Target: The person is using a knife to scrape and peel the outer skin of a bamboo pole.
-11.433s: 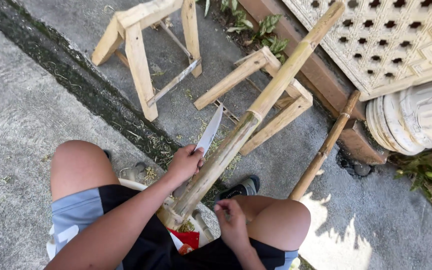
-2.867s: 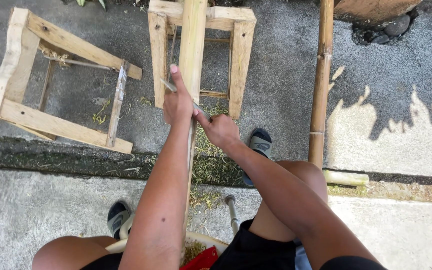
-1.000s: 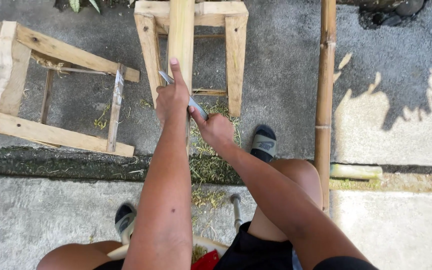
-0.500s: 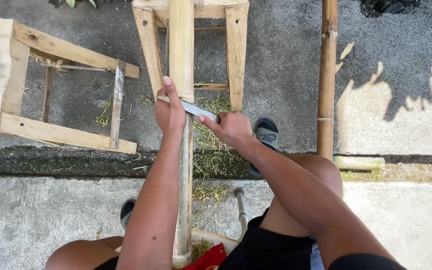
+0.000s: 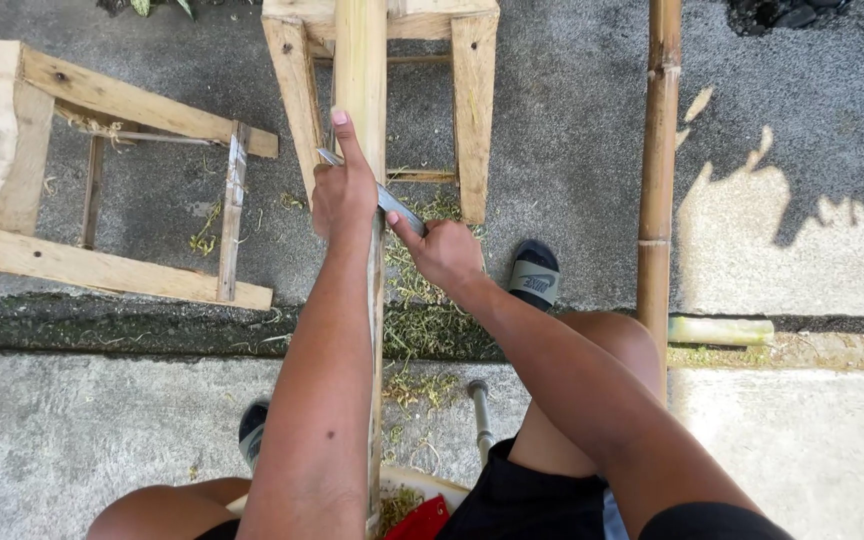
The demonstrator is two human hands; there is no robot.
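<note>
While both hands work a flat grey metal blade point(image 5: 384, 199) across a long pale bamboo pole point(image 5: 360, 60), the scraping step is in hand.

At the left, a rough tipped-over wooden frame stool point(image 5: 102, 180) lies apart on the grey concrete ground point(image 5: 72, 440). Next, the left hand point(image 5: 344, 190) presses on the blade's far end, forefinger stretched along the pole, which runs from the person's lap up onto a second pale wooden trestle point(image 5: 472, 110). Just right of the pole, the right hand point(image 5: 444, 252) is closed around the blade's handle end. Green-yellow shavings point(image 5: 422, 310) litter the ground beneath. Judging from this, the next stroke calls for even pressure from both hands, blade kept square to the pole. Further right, a brown bamboo cane point(image 5: 657, 170) lies well apart.
</note>
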